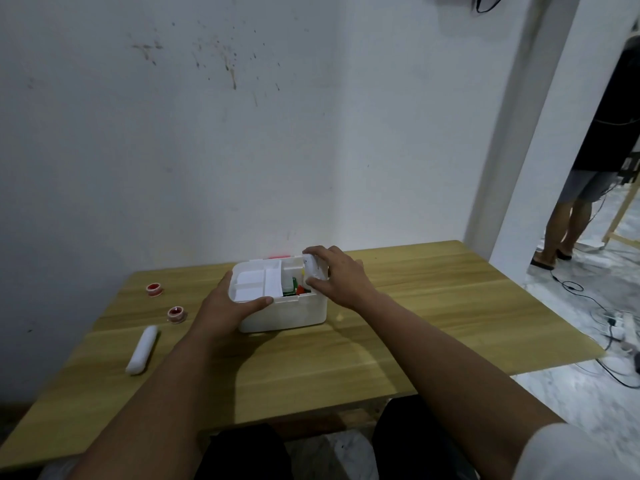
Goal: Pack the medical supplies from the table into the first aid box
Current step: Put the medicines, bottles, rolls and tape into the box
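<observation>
The white first aid box point(294, 313) stands open in the middle of the wooden table point(415, 306). A white divided tray point(258, 281) fills its left part; green and red items point(294, 289) show in its right part. My left hand point(232, 306) grips the box's front left corner, thumb on the rim. My right hand point(337, 277) holds a white roll-like item point(311, 266) over the box's right end. On the table to the left lie two red-and-white tape rolls point(154, 289) point(177, 314) and a white tube-shaped case point(142, 348).
The table stands against a stained white wall. A red thing point(278, 256) peeks out behind the box. On the right, a doorway shows a standing person's legs point(564, 230), a wooden frame and cables with a power strip point(620, 323) on the floor.
</observation>
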The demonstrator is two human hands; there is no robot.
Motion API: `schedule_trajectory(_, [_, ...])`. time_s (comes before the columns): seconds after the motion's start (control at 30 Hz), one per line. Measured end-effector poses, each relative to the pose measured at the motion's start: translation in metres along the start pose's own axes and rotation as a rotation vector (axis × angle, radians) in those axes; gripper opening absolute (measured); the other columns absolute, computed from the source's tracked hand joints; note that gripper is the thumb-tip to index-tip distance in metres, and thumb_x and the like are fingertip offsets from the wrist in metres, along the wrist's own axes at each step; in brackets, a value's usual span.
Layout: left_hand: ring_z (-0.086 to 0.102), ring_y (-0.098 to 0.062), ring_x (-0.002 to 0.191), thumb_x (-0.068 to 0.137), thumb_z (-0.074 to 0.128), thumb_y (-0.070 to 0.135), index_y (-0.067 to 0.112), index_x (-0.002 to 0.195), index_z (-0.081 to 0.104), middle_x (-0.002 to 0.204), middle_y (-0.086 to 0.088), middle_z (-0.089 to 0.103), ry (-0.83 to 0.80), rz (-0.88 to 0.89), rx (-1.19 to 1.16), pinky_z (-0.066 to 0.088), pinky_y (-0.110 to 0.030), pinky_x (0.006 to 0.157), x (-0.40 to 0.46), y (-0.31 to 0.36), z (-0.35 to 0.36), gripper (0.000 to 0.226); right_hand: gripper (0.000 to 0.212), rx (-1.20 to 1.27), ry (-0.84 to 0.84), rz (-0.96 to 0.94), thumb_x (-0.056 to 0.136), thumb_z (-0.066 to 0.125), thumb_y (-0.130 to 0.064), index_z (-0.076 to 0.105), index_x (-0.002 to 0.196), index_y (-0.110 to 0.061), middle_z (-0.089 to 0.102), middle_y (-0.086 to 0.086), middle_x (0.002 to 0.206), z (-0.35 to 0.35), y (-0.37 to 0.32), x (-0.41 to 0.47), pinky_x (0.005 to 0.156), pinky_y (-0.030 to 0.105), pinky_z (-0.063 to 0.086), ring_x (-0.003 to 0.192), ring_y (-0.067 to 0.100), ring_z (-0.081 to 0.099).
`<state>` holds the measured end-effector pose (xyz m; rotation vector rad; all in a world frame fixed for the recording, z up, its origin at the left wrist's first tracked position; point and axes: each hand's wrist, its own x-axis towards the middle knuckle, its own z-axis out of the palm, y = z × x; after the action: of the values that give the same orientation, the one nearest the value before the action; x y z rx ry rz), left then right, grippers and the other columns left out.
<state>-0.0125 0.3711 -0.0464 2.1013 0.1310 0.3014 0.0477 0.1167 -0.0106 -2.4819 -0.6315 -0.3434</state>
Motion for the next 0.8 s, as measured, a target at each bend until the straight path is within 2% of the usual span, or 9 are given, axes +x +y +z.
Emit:
schedule_trajectory(0.23, [0.047, -0.016, 0.113, 0.068, 0.089, 0.050, 0.034, 0.148, 0.042, 0.141, 0.005, 0.054, 0.011, -0.003, 0.010, 0.040, -0.021, 0.066, 0.002, 0.000, -0.001, 0.094, 0.053, -0.065, 0.125, -0.053, 0.079, 0.077, -0.046, 0.055, 0.126, -0.033, 0.063, -0.007, 0.114, -0.001, -0.001, 0.000, 0.089, 0.041, 0.040, 0.101, 0.018, 0.062])
schedule_trajectory(0.33, [0.045, -0.016, 0.113, 0.069, 0.089, 0.049, 0.032, 0.150, 0.041, 0.144, 0.002, 0.052, 0.009, -0.011, 0.015, 0.040, -0.021, 0.066, 0.002, 0.000, 0.000, 0.095, 0.055, -0.130, 0.083, -0.067, 0.079, 0.077, -0.054, 0.057, 0.124, -0.032, 0.064, -0.007, 0.115, -0.001, -0.001, -0.001, 0.090, 0.042, 0.040, 0.100, 0.018, 0.063])
schedule_trajectory(0.43, [0.045, -0.016, 0.114, 0.069, 0.089, 0.049, 0.032, 0.150, 0.042, 0.145, 0.002, 0.052, 0.005, -0.010, 0.000, 0.041, -0.021, 0.067, 0.001, 0.000, 0.000, 0.095, 0.048, -0.183, 0.046, -0.080, 0.080, 0.071, -0.064, 0.065, 0.116, -0.033, 0.067, -0.007, 0.117, -0.007, 0.002, 0.002, 0.093, 0.043, 0.041, 0.102, 0.018, 0.064])
schedule_trajectory(0.53, [0.046, -0.017, 0.113, 0.070, 0.089, 0.047, 0.031, 0.149, 0.043, 0.141, 0.003, 0.053, 0.005, -0.005, -0.001, 0.040, -0.020, 0.066, -0.001, 0.001, 0.000, 0.093, 0.046, -0.154, -0.014, -0.094, 0.090, 0.055, -0.069, 0.075, 0.110, -0.032, 0.068, -0.008, 0.121, -0.008, 0.007, 0.001, 0.094, 0.045, 0.041, 0.108, 0.016, 0.062])
schedule_trajectory(0.6, [0.047, -0.017, 0.112, 0.069, 0.089, 0.048, 0.032, 0.148, 0.044, 0.136, 0.006, 0.054, 0.006, -0.003, -0.002, 0.039, -0.019, 0.065, -0.001, 0.002, 0.000, 0.092, 0.045, -0.043, -0.006, -0.091, 0.092, 0.051, -0.066, 0.076, 0.108, -0.032, 0.068, -0.008, 0.116, -0.004, 0.013, -0.004, 0.093, 0.045, 0.045, 0.106, 0.014, 0.062])
schedule_trajectory(0.7, [0.048, -0.016, 0.111, 0.068, 0.090, 0.049, 0.033, 0.146, 0.046, 0.130, 0.010, 0.053, 0.010, -0.001, -0.008, 0.039, -0.019, 0.066, -0.002, 0.004, -0.001, 0.090, 0.030, 0.106, 0.072, -0.091, 0.091, 0.063, -0.049, 0.073, 0.103, -0.024, 0.068, -0.007, 0.104, 0.000, 0.025, -0.008, 0.085, 0.042, 0.054, 0.090, 0.012, 0.064])
schedule_trajectory(0.8, [0.048, -0.016, 0.112, 0.067, 0.090, 0.049, 0.033, 0.145, 0.047, 0.128, 0.012, 0.054, 0.009, -0.004, -0.012, 0.040, -0.019, 0.068, -0.002, 0.004, -0.002, 0.091, 0.021, 0.145, 0.111, -0.082, 0.090, 0.070, -0.040, 0.069, 0.097, -0.021, 0.069, -0.007, 0.101, 0.000, 0.028, -0.011, 0.080, 0.040, 0.055, 0.086, 0.011, 0.064])
